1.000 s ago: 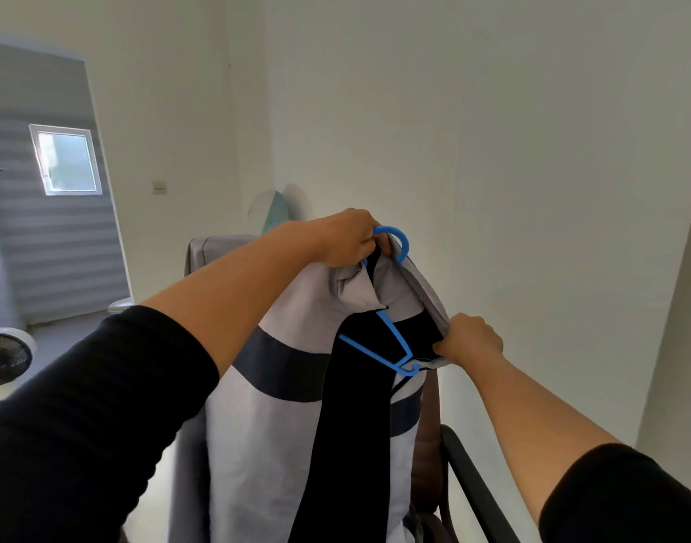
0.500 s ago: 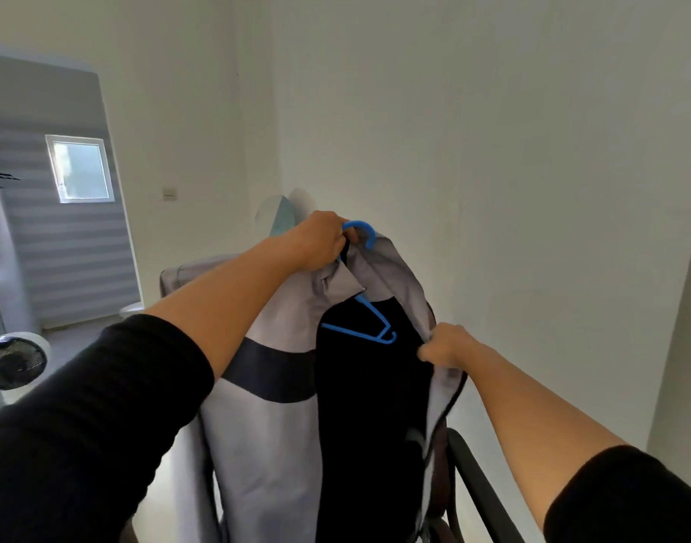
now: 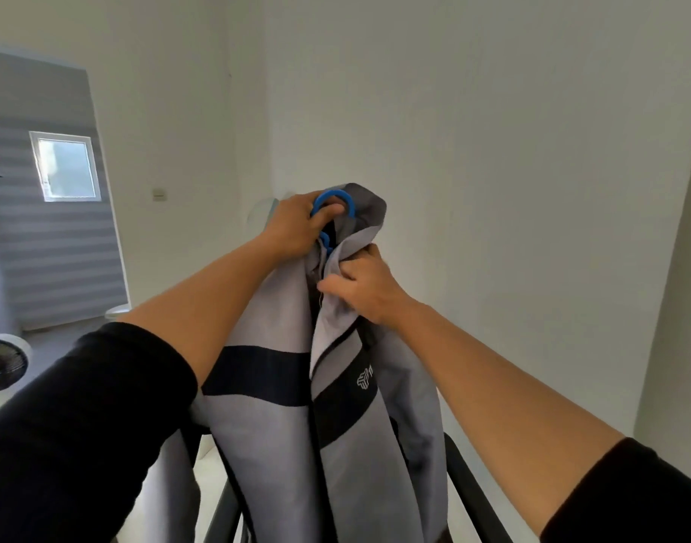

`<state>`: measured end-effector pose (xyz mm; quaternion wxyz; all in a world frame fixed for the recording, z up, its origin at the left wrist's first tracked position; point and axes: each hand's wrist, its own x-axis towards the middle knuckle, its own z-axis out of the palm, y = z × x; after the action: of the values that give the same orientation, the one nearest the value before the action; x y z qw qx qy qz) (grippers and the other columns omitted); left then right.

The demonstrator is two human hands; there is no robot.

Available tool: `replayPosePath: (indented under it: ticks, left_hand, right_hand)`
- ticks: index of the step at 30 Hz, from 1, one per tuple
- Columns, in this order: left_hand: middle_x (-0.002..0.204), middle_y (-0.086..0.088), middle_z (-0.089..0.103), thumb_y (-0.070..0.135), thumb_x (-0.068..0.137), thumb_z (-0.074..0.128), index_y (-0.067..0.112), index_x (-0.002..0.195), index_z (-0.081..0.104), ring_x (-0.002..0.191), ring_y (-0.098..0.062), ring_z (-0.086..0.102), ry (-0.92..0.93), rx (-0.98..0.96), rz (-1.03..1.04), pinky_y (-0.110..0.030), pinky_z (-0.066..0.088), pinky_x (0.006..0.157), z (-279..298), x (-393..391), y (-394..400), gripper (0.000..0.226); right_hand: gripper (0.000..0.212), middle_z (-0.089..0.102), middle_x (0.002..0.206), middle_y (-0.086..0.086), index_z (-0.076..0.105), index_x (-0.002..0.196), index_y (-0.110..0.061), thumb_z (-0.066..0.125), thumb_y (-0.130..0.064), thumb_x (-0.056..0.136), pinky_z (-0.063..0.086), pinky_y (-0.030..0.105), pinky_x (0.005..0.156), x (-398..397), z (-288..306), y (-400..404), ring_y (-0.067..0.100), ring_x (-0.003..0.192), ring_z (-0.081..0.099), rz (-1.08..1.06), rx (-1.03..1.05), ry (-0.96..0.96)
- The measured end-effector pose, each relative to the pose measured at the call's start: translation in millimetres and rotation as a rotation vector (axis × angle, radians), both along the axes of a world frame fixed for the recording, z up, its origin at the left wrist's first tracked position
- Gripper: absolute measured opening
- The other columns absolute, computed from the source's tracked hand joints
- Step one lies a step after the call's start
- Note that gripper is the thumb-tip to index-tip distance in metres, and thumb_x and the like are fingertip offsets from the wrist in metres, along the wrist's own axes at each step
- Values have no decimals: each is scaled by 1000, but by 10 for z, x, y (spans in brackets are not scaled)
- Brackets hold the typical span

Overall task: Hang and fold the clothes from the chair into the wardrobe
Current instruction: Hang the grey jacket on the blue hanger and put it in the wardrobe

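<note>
A light grey jacket [image 3: 265,444] with a dark band across the chest hangs in front of me on a blue plastic hanger [image 3: 332,197]. My left hand [image 3: 293,225] grips the hanger's hook at the top, along with the collar. My right hand [image 3: 359,284] pinches the right front edge of the jacket just below the collar, closing it over the dark lining. Most of the hanger is hidden inside the jacket. The wardrobe is not in view.
Black chair arms [image 3: 473,495] show below the jacket, with more grey cloth [image 3: 171,495] draped at lower left. A white wall stands close behind. A doorway at left opens onto a room with a small window [image 3: 65,166]. A round fan [image 3: 3,362] sits at far left.
My right hand moved up from the jacket's open right side to just under the collar, pulling the front shut. The hanger's triangle and dark lining, seen before, are now covered.
</note>
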<state>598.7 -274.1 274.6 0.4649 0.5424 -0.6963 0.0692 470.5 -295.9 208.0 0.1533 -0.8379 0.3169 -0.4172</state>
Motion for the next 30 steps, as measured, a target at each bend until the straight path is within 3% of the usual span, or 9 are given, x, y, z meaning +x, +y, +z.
replayPosePath:
  ticks: [3,5,7,12,17,19,21,25,30]
  left_hand:
    - [105,-4,67,34,97,47,13,117,64,90,-13,59,151,-85,-38,-18,47,78,-47,138,-4,33]
    - [104,-2,67,35,97,47,15,115,65,92,-13,59,172,-96,-57,-25,49,82,-70,165,-4,32]
    - [103,2,66,33,97,47,15,114,65,93,-11,59,175,-112,-93,-19,48,81,-80,131,3,31]
    - [103,4,64,29,97,48,11,115,65,88,-5,57,194,-134,-152,-4,45,74,-64,56,-3,31]
    - [118,12,51,27,83,70,23,137,43,104,-3,49,89,-121,-130,-1,36,80,-52,225,47,60]
    - [113,6,49,26,80,73,28,144,27,96,-9,48,36,-66,-82,-10,35,80,-115,312,54,79]
    - [97,-3,55,21,85,68,24,144,29,86,-17,51,-27,-41,-20,-21,38,79,-182,356,19,71]
    - [106,-15,65,7,84,64,9,123,57,100,-29,59,-82,-183,166,-23,35,81,-201,575,-49,40]
    - [76,-13,56,24,89,61,-2,87,60,75,-24,51,-157,-37,140,-26,26,63,-285,702,-22,26]
  right_hand:
    - [14,56,90,11,55,86,-6,47,-17,88,45,26,80,-118,-9,-38,18,88,54,198,381,-435]
    - [22,58,105,13,54,106,-5,38,-12,94,48,33,88,-195,-10,-79,23,97,56,73,281,-302]
    - [28,54,110,5,47,122,-6,41,-10,95,48,23,81,-221,12,-70,17,99,54,-43,118,-157]
    - [33,60,111,11,47,125,-11,48,-16,92,36,36,89,-262,16,-89,29,107,53,-350,-141,197]
    - [23,64,104,15,54,114,-6,47,-13,93,42,29,74,-364,-1,-141,30,91,60,-297,-92,-141]
    - [19,64,100,13,54,110,-4,47,-13,94,43,29,72,-405,-1,-197,23,82,56,-329,-113,-173]
    - [16,64,96,11,54,106,-4,47,-13,94,41,28,70,-451,8,-208,19,76,52,-340,-116,-173]
    - [10,63,92,5,57,100,-6,50,-9,93,43,26,72,-594,22,-226,18,77,54,-297,-131,-132]
    - [10,59,90,0,60,97,-8,53,-7,91,39,21,73,-667,102,-227,15,79,53,-332,-165,-138]
